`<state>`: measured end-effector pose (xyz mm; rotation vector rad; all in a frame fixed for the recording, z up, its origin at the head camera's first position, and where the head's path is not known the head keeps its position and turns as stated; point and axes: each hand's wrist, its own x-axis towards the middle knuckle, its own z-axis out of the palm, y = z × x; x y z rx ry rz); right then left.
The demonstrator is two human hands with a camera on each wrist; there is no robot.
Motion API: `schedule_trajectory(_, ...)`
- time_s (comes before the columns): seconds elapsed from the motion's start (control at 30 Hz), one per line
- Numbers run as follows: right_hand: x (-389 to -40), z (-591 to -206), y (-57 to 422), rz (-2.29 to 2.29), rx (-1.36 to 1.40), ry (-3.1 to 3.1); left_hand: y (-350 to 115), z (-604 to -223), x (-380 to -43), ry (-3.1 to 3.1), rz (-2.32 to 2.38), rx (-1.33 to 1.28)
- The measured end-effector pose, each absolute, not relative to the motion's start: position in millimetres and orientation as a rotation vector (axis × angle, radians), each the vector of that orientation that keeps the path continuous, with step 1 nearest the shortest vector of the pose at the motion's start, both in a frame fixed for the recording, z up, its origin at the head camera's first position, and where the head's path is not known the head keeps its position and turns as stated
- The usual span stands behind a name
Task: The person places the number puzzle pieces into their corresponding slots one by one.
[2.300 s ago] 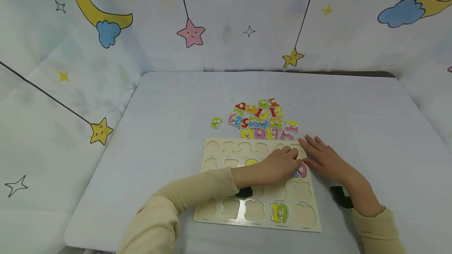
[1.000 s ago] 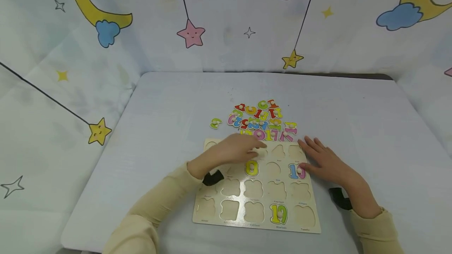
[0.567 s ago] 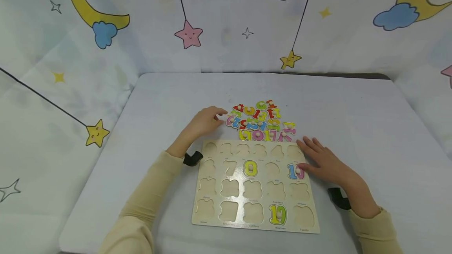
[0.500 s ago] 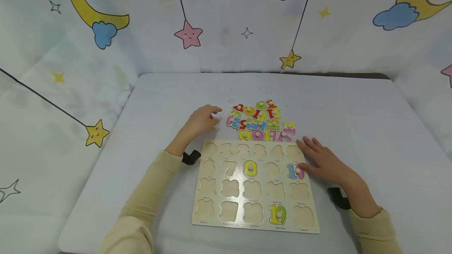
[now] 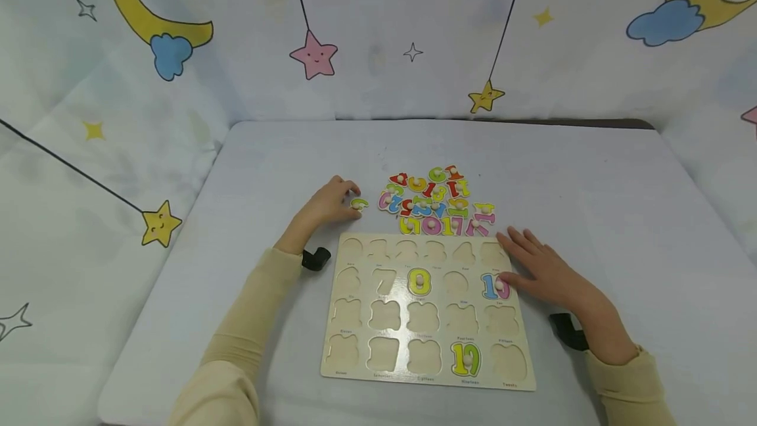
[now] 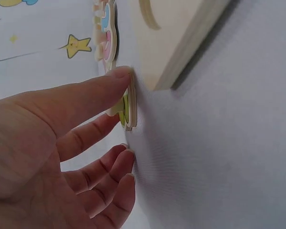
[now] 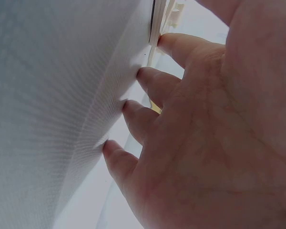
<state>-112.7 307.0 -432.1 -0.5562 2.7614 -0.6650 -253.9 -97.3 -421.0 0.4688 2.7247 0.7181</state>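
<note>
My left hand (image 5: 331,202) is at a loose green number puzzle piece (image 5: 359,204) left of the pile, thumb and index finger spread on either side of it. In the left wrist view, the thumb tip overlaps the edge of that piece (image 6: 127,112), which lies about flat on the table; firm contact is unclear. The wooden number puzzle board (image 5: 405,344) lies below. My right hand (image 5: 547,271) rests with extended fingers by the board's upper right edge, its thumb on the blue and pink 10 piece (image 5: 491,286). The right wrist view shows its fingertips touching the cloth.
Several colourful number pieces (image 5: 434,206) with knobs lie in a pile behind the board, some overlapping. A yellow 8 (image 5: 419,282) and a yellow-green 19 (image 5: 466,359) sit in their recesses. White cloth covers the table (image 5: 248,169); a patterned curtain (image 5: 367,5) hangs behind.
My left hand has moved from the board's right side across to the loose green piece at the left, which now appears turned. My right hand has stayed in place.
</note>
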Motion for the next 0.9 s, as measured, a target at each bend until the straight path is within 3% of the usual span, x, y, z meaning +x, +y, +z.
schedule_trajectory(0.3, -113.3, -431.6, 305.8, -0.639, -0.545, 2.767, -97.0, -425.0, -250.9, 2.743, 0.749, 0.456)
schedule_trajectory(0.9, -113.2, -429.5, 304.8, -0.635, -0.541, 2.760, -87.5, -427.3, -222.4, 2.799, 0.650, 0.717)
